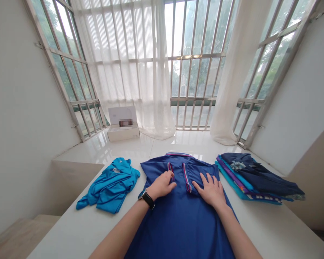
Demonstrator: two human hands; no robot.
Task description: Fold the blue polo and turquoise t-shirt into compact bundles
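Barred windows [194, 56], white table [72, 230] — a blue shirt [178, 226], probably light and soft, best held by its cuffs [187, 178]. Right hand [212, 190] spreads flat; left hand [161, 185] curls — grip unclear.

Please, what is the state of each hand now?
Left hand: partly curled at the striped cuff; grip cannot be told.
Right hand: open, spread on the folded blue shirt sleeve.
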